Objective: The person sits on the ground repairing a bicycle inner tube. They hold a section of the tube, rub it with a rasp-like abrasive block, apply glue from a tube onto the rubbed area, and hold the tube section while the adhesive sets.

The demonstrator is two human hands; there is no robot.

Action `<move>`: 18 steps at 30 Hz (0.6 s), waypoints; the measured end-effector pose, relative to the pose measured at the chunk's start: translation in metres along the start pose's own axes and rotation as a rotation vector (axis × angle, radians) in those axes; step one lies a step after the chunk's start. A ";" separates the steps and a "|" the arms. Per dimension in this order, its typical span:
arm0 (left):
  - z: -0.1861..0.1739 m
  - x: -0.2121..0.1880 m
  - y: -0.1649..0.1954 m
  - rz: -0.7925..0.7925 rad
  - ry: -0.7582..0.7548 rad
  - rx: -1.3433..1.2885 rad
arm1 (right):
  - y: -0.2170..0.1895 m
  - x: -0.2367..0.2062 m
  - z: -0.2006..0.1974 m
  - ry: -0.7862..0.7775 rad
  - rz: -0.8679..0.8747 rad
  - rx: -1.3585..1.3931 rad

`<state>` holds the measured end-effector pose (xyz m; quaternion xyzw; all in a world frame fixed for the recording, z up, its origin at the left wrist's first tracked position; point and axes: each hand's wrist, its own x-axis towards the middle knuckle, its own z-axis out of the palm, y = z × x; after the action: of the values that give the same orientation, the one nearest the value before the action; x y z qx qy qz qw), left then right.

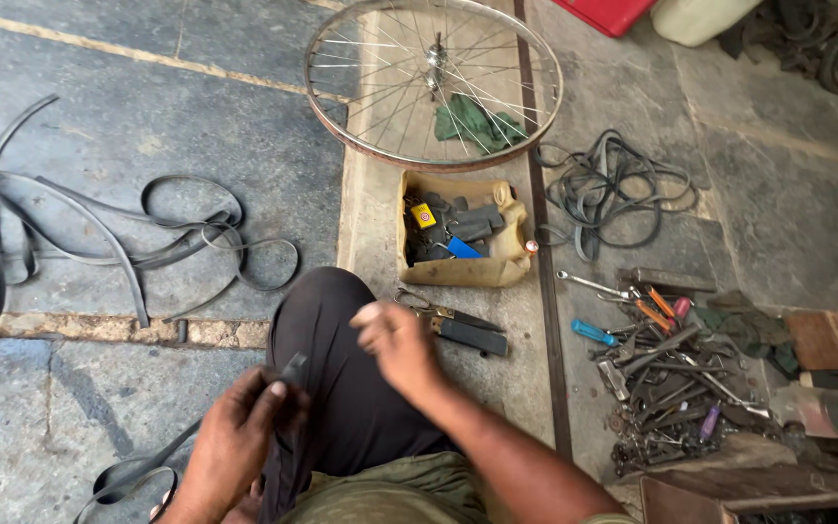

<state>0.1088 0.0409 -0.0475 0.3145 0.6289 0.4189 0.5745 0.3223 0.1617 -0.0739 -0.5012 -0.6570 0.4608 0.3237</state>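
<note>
My left hand point(235, 432) grips a black rubber inner tube point(138, 471) against my dark-trousered knee point(327, 330); the tube loops down to the floor at the lower left. Blurred by motion, my right hand point(398, 342) hovers just above the knee with its fingers loosely curled, and whether it holds anything small is unclear. Just beyond it on the stone floor lie scissors and a dark flat block point(467, 335).
A cut-open tan container point(506, 257) holds rubber patches and small packets. Behind it lies a spoked bicycle wheel point(434, 82) with a green rag. Loose tubes point(99, 243) sprawl left, another coil point(613, 189) right. A tool pile point(671, 374) sits right.
</note>
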 end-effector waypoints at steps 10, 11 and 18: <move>-0.026 -0.006 0.008 -0.143 0.146 -0.084 | 0.108 -0.031 -0.157 -0.067 0.265 -1.207; -0.026 -0.007 0.011 -0.136 0.150 -0.089 | 0.110 -0.035 -0.158 -0.059 0.229 -1.200; -0.031 -0.012 0.017 -0.095 0.137 -0.152 | 0.062 -0.008 -0.176 0.038 0.018 -0.729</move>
<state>0.0787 0.0336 -0.0270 0.2104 0.6473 0.4582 0.5717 0.5035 0.2080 -0.0663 -0.5979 -0.7676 0.1897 0.1319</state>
